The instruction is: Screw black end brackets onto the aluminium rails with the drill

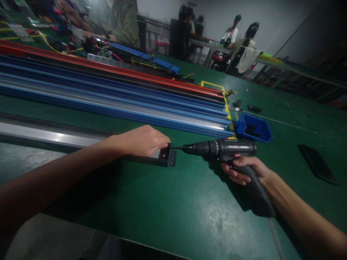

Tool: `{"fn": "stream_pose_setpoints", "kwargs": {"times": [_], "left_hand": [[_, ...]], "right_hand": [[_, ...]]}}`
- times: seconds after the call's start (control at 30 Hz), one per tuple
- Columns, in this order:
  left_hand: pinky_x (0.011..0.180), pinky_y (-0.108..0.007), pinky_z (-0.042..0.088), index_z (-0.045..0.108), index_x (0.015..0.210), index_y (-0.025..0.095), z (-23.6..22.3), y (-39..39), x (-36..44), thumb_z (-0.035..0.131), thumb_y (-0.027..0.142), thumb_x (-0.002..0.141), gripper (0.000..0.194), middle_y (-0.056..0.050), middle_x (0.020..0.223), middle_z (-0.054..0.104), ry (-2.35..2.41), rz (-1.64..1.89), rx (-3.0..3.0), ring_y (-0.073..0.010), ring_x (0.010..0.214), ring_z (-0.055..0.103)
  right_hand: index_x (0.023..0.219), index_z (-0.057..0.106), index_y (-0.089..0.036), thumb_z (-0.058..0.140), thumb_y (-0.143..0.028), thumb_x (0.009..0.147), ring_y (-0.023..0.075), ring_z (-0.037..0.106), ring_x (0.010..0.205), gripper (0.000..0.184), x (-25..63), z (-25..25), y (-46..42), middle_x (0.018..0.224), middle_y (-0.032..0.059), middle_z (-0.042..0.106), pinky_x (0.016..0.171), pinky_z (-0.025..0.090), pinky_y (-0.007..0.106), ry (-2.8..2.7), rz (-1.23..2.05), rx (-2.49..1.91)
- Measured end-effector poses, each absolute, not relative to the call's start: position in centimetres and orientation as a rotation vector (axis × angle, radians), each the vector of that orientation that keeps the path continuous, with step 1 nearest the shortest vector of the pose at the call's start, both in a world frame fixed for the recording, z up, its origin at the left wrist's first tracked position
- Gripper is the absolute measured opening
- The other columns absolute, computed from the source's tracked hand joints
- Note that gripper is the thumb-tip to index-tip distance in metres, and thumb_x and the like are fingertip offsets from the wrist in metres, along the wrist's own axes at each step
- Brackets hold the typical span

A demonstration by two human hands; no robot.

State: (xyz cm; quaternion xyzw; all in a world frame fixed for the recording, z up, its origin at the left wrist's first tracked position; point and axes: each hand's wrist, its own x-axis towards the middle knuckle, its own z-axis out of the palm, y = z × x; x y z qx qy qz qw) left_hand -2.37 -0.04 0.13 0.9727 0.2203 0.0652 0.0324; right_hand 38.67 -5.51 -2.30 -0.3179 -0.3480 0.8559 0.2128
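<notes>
My right hand (246, 171) is wrapped round the grip of a black cordless drill (235, 147), held on its side above the table. Its long thin bit points left and meets the black end cap (164, 153) of a long aluminium profile with dark sides (59, 137). Over the profile's end lies my left hand (145, 141), its fingers closed round the edge by the cap. A small slotted black tab (172, 159) sticks out from that cap. Whether a screw sits at the bit's tip is too small to tell.
Behind the profile lie several long blue profiles (121, 97) and a red one (130, 73). A blue bin (253, 127) with black parts stands right of them. A flat black object (317, 164) rests farther right on the green table (189, 209). Across it, a person (114, 21) sits near wiring.
</notes>
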Motion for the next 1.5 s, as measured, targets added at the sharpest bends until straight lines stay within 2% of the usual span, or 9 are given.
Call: {"fn": "stream_pose_setpoints", "kwargs": {"times": [0.33,0.4,0.47,0.53,0.63,0.73,1.0,1.33,1.5], "left_hand": [[0.076,-0.027,0.046,0.069,0.108,0.02,1.1,-0.4,-2.3,0.038,0.038,0.105,0.036,-0.005,0.099,0.076,0.785,0.179,2.875,-0.0182,0.088,0.07],[0.073,-0.027,0.046,0.065,0.122,0.023,1.8,-1.0,-2.3,0.043,0.049,0.102,0.04,-0.004,0.099,0.075,0.835,0.143,2.841,-0.0192,0.086,0.07],[0.074,-0.029,0.046,0.049,0.144,0.025,2.1,-2.0,-2.4,0.05,0.059,0.096,0.059,-0.006,0.105,0.074,0.856,0.102,2.867,-0.0216,0.086,0.069],[0.076,-0.032,0.047,0.042,0.151,0.03,1.8,-3.0,-2.5,0.057,0.063,0.09,0.071,-0.009,0.116,0.069,0.777,0.028,2.956,-0.0237,0.088,0.068],[0.079,-0.037,0.047,0.053,0.142,0.037,0.8,-4.2,-2.3,0.058,0.055,0.092,0.053,-0.014,0.124,0.062,0.791,0.02,3.108,-0.0268,0.092,0.065],[0.075,-0.037,0.046,0.06,0.131,0.035,-0.3,-4.6,-2.1,0.051,0.05,0.098,0.037,-0.015,0.118,0.061,0.845,-0.001,3.191,-0.0271,0.091,0.063],[0.071,-0.038,0.043,0.061,0.122,0.034,-0.9,-5.6,-1.9,0.044,0.05,0.101,0.031,-0.016,0.114,0.062,0.899,0.079,3.392,-0.0281,0.09,0.06],[0.071,-0.037,0.045,0.052,0.126,0.032,-1.5,-8.2,-2.2,0.058,0.028,0.095,0.032,-0.013,0.108,0.067,0.966,0.222,3.656,-0.0252,0.089,0.063],[0.071,-0.037,0.047,0.05,0.124,0.03,-1.9,-8.4,-2.2,0.061,0.028,0.093,0.033,-0.015,0.109,0.067,0.968,0.352,3.696,-0.0256,0.09,0.064]], "right_hand": [[0.1,0.072,-0.003,0.06,-0.024,0.087,0.0024,0.043,0.037,0.028,38.5,-2.2,-5.4,0.074,0.0069,0.066,0.046,0.048,0.019,-0.967,2.398,-0.868],[0.1,0.072,-0.003,0.059,-0.024,0.087,0.003,0.043,0.038,0.028,38.5,-2.3,-5.4,0.075,0.0069,0.066,0.046,0.048,0.02,-0.972,2.411,-0.856],[0.1,0.072,-0.003,0.057,-0.024,0.088,0.0037,0.043,0.039,0.029,38.5,-2.4,-5.4,0.076,0.0071,0.066,0.046,0.048,0.02,-0.984,2.416,-0.838],[0.101,0.072,-0.003,0.056,-0.024,0.088,0.0042,0.041,0.039,0.03,38.5,-2.6,-5.4,0.076,0.0071,0.065,0.046,0.047,0.021,-0.997,2.414,-0.819],[0.101,0.072,-0.004,0.056,-0.026,0.088,0.0043,0.039,0.039,0.03,38.6,-2.9,-5.4,0.076,0.0071,0.065,0.045,0.047,0.021,-1.012,2.412,-0.797],[0.103,0.071,-0.004,0.056,-0.026,0.088,0.0042,0.04,0.04,0.031,38.6,-3.0,-5.4,0.077,0.0076,0.065,0.046,0.047,0.021,-1.023,2.418,-0.778],[0.103,0.071,-0.001,0.056,-0.027,0.088,0.0048,0.043,0.039,0.034,38.4,-2.6,-6.0,0.077,0.0093,0.065,0.046,0.048,0.021,-1.016,2.384,-0.743],[0.105,0.072,0.0,0.06,-0.026,0.086,0.0062,0.052,0.039,0.034,38.3,-2.0,-7.8,0.077,0.0112,0.066,0.048,0.053,0.021,-1.012,2.383,-0.701],[0.106,0.073,0.0,0.059,-0.025,0.086,0.0057,0.053,0.04,0.034,38.2,-2.0,-8.3,0.077,0.011,0.067,0.048,0.054,0.021,-1.008,2.386,-0.647]]}}
